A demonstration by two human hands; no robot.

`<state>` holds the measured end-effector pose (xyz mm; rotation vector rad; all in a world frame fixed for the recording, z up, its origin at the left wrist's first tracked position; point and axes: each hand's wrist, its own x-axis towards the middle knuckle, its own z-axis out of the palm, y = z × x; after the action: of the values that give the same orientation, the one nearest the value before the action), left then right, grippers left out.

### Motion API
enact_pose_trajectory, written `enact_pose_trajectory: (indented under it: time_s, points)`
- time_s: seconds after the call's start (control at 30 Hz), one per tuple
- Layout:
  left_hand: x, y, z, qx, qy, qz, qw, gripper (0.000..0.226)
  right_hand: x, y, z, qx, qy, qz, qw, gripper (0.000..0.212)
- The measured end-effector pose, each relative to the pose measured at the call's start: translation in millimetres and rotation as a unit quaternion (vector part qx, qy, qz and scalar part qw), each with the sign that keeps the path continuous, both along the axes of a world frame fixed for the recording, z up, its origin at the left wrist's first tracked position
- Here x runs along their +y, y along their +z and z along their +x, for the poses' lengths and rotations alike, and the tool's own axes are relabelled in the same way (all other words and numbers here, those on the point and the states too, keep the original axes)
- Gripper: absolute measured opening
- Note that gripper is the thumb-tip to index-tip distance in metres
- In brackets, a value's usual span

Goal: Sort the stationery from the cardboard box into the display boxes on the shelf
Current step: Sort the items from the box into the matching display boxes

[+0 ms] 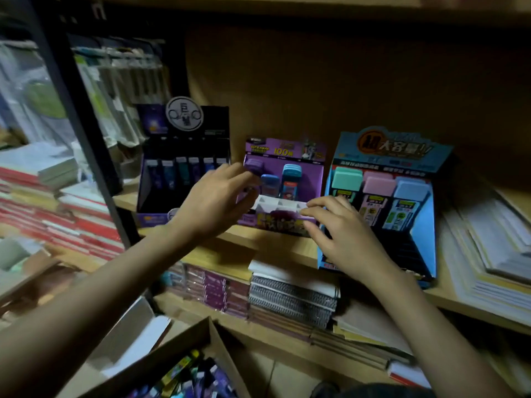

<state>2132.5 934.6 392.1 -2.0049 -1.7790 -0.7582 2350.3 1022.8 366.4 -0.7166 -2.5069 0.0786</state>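
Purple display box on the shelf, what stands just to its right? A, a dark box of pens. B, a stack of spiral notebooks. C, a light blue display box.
C: the light blue display box stands right of the purple display box; the dark box is on its left.

Head-worn view, forward and down, close on the shelf

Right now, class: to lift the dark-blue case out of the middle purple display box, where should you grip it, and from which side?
Probably pinch the dark-blue case by its rounded top, coming from above. It stands upright in the purple display box, its lower part behind the white divider, leaving only the top free.
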Motion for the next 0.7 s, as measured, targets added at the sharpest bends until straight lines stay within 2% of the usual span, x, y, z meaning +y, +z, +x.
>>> enact_pose_trajectory:
  time_s: [0.07,0.17,0.23,0.3,0.37,0.5,0.7]
  points:
    - [-37,-12,-4,-0.073,0.012,-0.035,0.997,0.017,-17,2,-7,0.017,0.042,-0.01,0.999,0.021]
    - [-87,-54,-9,-0.197,0.051,-0.1,0.974,0.02,-47,-14,-25,-0.013,0.099,-0.048,0.994,0.023]
    - [-115,-94,-7,-0.264,0.09,-0.141,0.95,0.02,-68,-38,-40,-0.06,0.127,-0.066,0.988,0.027]
    - [-139,-142,-4,-0.306,0.133,-0.183,0.925,0.016,-91,-69,-55,-0.15,0.146,-0.085,0.974,0.028]
    - [-159,-191,0,-0.337,0.172,-0.24,0.894,0.017,-110,-107,-67,-0.233,0.157,-0.117,0.953,0.027]
    - [-201,-289,10,-0.404,0.244,-0.312,0.825,0.018,-133,-182,-74,-0.322,0.153,-0.233,0.905,0.022]
    - [-262,-397,29,-0.52,0.328,-0.334,0.714,0.026,-155,-286,-66,-0.358,0.098,-0.374,0.85,0.023]
